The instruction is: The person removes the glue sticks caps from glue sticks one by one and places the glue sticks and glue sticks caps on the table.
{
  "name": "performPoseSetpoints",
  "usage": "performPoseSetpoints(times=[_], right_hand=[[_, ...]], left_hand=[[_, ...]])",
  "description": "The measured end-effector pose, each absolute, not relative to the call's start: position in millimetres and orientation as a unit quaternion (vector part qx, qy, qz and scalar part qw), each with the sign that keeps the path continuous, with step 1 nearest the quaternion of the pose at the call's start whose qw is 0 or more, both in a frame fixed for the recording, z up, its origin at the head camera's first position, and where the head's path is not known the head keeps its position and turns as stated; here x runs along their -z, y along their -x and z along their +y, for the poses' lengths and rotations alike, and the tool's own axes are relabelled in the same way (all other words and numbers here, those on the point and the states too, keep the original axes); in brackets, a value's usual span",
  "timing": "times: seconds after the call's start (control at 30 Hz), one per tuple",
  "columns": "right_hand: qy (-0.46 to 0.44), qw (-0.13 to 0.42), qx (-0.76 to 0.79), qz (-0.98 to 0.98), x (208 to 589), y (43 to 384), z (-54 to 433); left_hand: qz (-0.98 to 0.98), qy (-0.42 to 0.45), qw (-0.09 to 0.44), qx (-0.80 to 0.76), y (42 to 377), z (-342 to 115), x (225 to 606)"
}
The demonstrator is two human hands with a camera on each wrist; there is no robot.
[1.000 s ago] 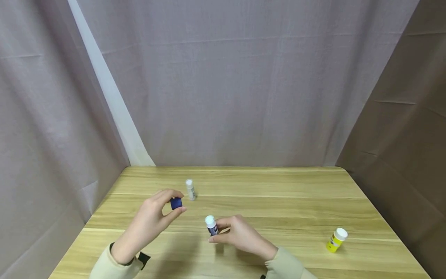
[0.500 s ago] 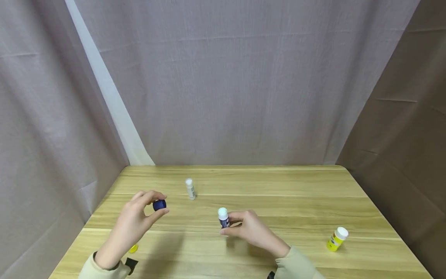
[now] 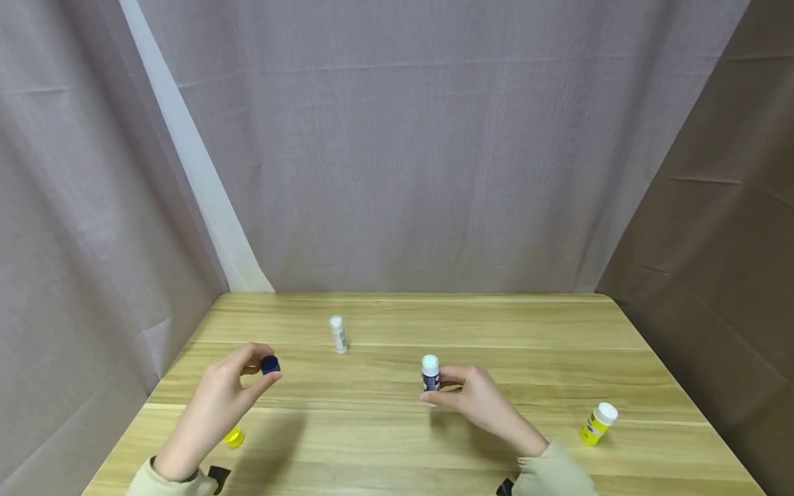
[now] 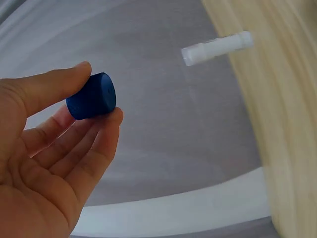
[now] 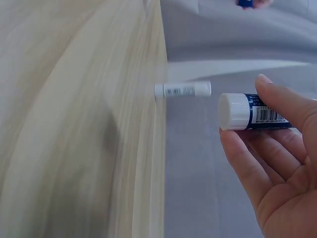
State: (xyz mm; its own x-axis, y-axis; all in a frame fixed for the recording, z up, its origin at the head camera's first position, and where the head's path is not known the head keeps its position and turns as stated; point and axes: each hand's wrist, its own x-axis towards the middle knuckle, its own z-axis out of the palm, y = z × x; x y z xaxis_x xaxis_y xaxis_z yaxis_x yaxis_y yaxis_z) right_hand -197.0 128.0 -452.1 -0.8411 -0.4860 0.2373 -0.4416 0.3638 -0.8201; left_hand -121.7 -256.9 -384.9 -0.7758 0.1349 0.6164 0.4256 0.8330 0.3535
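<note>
In the head view my left hand pinches a dark blue cap between thumb and fingers above the table. The cap's ribbed side shows in the left wrist view. My right hand holds a dark blue glue stick upright, its pale end up. A white base and a barcode label on that glue stick appear in the right wrist view. The cap and the stick are well apart. Behind them stands a slim white glue stick.
A yellow glue stick with a white top stands at the right of the wooden table. Near my left wrist lies a yellow cap, partly hidden by the forearm. Grey curtains hang behind and beside the table.
My hands have moved apart: the left one leftward with the blue cap, the right one rightward and farther back with the glue stick. The yellow cap has come into sight.
</note>
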Motion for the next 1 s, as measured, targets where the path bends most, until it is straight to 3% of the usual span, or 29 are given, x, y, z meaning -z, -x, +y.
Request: performPoseSetpoints(times=[0.37, 0.67, 1.0], right_hand=[[0.244, -0.019, 0.468, 0.849, 460, 190, 177], [0.211, -0.019, 0.444, 0.871, 463, 180, 208], [0.213, -0.013, 0.421, 0.882, 469, 172, 230]], left_hand=[[-0.926, 0.121, 0.263, 0.244, 125, -278, 407], [-0.949, 0.098, 0.176, 0.242, 134, -285, 432], [-0.953, 0.075, 0.155, 0.251, 138, -294, 450]])
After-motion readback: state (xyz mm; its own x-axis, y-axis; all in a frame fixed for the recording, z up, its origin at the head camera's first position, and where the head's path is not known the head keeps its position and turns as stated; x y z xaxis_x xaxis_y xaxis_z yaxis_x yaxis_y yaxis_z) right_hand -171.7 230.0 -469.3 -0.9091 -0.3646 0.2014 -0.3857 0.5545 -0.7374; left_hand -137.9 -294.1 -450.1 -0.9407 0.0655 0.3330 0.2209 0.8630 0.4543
